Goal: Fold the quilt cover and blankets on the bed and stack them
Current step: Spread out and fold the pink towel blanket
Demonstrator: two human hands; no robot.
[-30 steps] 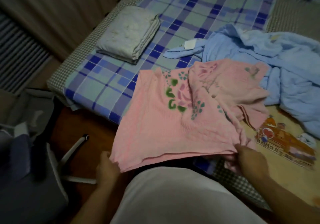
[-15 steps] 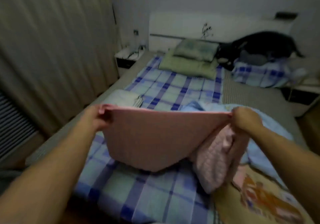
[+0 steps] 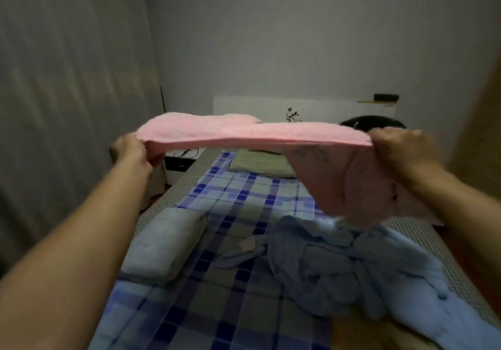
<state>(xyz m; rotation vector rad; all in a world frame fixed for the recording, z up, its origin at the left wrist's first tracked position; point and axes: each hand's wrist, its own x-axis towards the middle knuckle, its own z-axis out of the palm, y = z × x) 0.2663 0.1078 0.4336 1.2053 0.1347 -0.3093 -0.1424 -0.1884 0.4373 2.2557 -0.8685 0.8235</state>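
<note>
Left hand (image 3: 130, 150) at nine o'clock, fingers curled and pinching the left end of the pink blanket (image 3: 252, 132). Right hand (image 3: 395, 149) at three o'clock, fingers curled round the right end of the same blanket. Both arms stretched forward, well apart, with the cloth pulled taut between them, raised above the bed (image 3: 238, 195). Upper part of the pink blanket lying nearly flat and edge-on across the middle of the view; a loose flap hanging down below the right hand toward four o'clock, its lower tip just above the crumpled light blue blanket (image 3: 352, 265). Faint printed pattern on the hanging flap, too blurred to read.

Light blue blanket heaped unfolded on the bed at five o'clock, reaching to the lower right edge. Folded pale blanket (image 3: 165, 244) lying flat on the bed's left side at seven o'clock, well apart from the hands and just beside the blue heap's outstretched strip. Blue checked sheet covering the bed. Green pillow (image 3: 257, 164) near the head of the bed, partly hidden behind the pink cloth. White headboard (image 3: 311, 111) with a small dark flower motif at twelve o'clock. Nightstand (image 3: 179, 164) at ten o'clock beside the bed. Curtain (image 3: 67, 92) along the left side.
</note>
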